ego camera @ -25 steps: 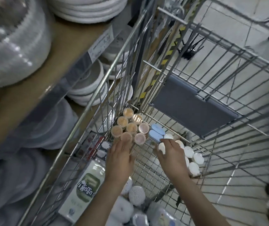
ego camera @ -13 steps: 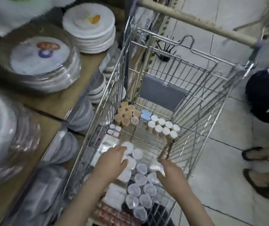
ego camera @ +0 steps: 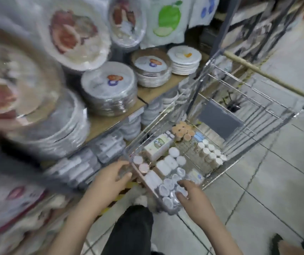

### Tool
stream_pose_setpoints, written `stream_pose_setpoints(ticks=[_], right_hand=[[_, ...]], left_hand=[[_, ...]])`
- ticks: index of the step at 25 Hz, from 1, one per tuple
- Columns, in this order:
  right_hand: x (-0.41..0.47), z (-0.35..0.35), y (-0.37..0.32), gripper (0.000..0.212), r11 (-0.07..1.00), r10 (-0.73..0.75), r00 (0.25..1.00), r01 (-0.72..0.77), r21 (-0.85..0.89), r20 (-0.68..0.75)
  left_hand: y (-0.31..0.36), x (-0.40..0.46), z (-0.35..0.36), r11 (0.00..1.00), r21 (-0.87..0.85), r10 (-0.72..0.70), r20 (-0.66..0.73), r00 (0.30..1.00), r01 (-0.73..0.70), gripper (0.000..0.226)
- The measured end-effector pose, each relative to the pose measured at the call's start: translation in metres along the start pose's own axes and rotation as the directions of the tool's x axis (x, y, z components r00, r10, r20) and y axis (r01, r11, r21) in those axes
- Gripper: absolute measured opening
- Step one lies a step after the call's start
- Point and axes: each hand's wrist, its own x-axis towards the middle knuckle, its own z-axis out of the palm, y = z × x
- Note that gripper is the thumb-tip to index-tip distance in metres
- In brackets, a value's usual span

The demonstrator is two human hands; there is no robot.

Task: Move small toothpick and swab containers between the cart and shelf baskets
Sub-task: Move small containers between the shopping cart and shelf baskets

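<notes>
The wire cart (ego camera: 258,144) stands beside the shelf with small containers on its floor. Orange-lidded tubs (ego camera: 182,129) and white-lidded tubs (ego camera: 210,153) sit at the far end, next to two blue ones (ego camera: 199,137). Clear-lidded containers (ego camera: 167,188) crowd the near end. My right hand (ego camera: 191,197) rests its fingertips on them. My left hand (ego camera: 112,179) is at the cart's near left corner, by the pink-lidded tubs (ego camera: 143,167). Its thumb and fingers curve round something blurred.
Wrapped stacks of paper plates (ego camera: 108,92) fill the wooden shelf (ego camera: 101,124) on the left, with flat packs below. A green-labelled box (ego camera: 158,144) and white cases (ego camera: 166,164) lie in the cart. My dark trouser leg (ego camera: 129,227) is below, and tiled floor lies to the right.
The view pulled back and swung left onto the shelf. Both hands drew back from the far tubs to the cart's near end; the left hand moved out to the corner.
</notes>
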Motion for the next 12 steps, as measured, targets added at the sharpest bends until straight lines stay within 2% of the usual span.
stream_pose_setpoints(ticks=[3, 6, 9, 12], right_hand=[[-0.027, 0.019, -0.045, 0.035, 0.987, -0.159, 0.982, 0.160, -0.009, 0.104], [-0.046, 0.046, -0.102, 0.033, 0.932, -0.346, 0.917, 0.360, -0.040, 0.201], [-0.075, 0.084, -0.167, 0.037, 0.834, -0.513, 0.803, 0.550, -0.043, 0.304], [-0.116, 0.127, -0.232, 0.037, 0.725, -0.632, 0.671, 0.689, -0.011, 0.387]], left_hand=[[-0.027, -0.077, -0.038, 0.993, -0.009, -0.119, -0.120, 0.986, 0.119, 0.029], [-0.057, -0.153, -0.074, 0.968, -0.126, -0.244, -0.297, 0.923, 0.215, 0.028], [-0.081, -0.236, -0.104, 0.915, -0.312, -0.373, -0.410, 0.832, 0.256, 0.019], [-0.114, -0.326, -0.125, 0.858, -0.390, -0.502, -0.502, 0.704, 0.334, 0.023]])
